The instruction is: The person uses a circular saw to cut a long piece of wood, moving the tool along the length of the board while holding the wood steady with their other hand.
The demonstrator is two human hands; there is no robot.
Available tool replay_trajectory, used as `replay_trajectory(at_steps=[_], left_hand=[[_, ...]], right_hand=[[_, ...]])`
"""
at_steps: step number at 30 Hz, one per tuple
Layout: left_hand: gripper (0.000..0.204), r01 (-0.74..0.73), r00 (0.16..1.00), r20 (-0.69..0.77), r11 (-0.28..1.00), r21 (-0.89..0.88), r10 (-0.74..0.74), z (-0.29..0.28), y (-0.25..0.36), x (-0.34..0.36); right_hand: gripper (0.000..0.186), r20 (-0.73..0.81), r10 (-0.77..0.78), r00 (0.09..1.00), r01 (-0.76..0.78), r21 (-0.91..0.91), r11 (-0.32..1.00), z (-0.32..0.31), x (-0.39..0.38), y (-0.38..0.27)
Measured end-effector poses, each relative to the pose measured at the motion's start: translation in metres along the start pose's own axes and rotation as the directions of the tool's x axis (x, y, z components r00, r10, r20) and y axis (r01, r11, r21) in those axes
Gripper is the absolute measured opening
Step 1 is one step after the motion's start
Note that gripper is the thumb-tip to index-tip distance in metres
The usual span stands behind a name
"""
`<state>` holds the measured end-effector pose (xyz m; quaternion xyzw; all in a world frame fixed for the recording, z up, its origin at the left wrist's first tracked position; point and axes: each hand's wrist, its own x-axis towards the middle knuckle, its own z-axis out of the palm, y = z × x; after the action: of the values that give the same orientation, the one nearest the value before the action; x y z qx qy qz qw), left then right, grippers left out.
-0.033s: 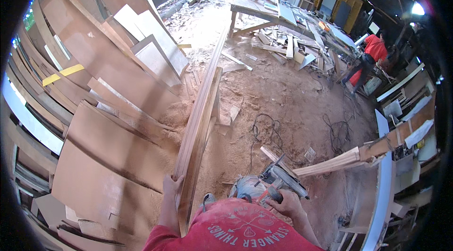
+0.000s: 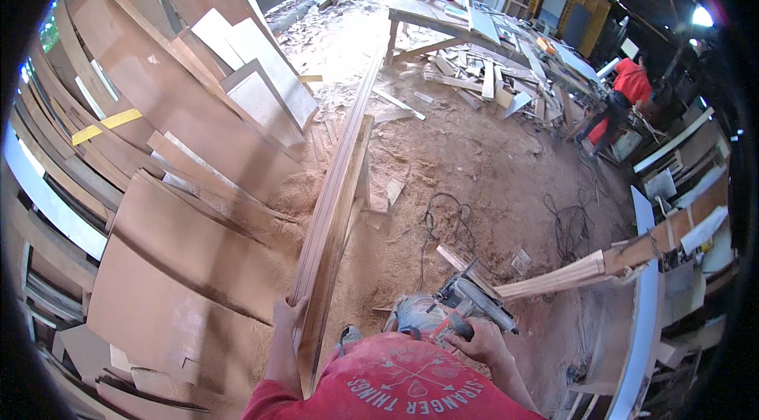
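On the left, a long, narrow wooden board (image 2: pixel 345 153) with grooves along its length stretches away from me on top of a wooden beam (image 2: pixel 333 254). My left hand (image 2: pixel 290 314) grips the board's near end, thumb over the upper face. At my right side, my right hand (image 2: pixel 484 342) is closed around the handle of a handheld power saw (image 2: pixel 473 299), which looks like a circular saw with a flat metal base. The saw is held away from the board, tilted, in front of my leg. Its blade cannot be made out clearly.
Sheets and panels (image 2: pixel 190 278) lean along the left. Sawdust covers the floor (image 2: pixel 411 246), where black cables (image 2: pixel 451 218) lie. Timber strips (image 2: pixel 553 278) reach in from the right rack. Offcuts (image 2: pixel 490 80) pile beneath a worktable (image 2: pixel 431 21); a person in red (image 2: pixel 630 82) stands beyond.
The view has shifted very slightly. Both hands keep the same holds, and the board and saw stay in place.
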<state>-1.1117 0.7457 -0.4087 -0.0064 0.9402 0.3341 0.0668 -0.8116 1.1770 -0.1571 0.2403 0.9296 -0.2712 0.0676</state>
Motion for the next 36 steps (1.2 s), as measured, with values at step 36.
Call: replay_trajectory(at_steps=[36], left_hand=[[0.054,0.369,0.876,-0.412,0.899,0.236,-0.251,0.097,0.201,0.092]], right_hand=[[0.074,0.262,-0.124,0.957,0.155,-0.102,0.983,-0.152,0.42,0.11]])
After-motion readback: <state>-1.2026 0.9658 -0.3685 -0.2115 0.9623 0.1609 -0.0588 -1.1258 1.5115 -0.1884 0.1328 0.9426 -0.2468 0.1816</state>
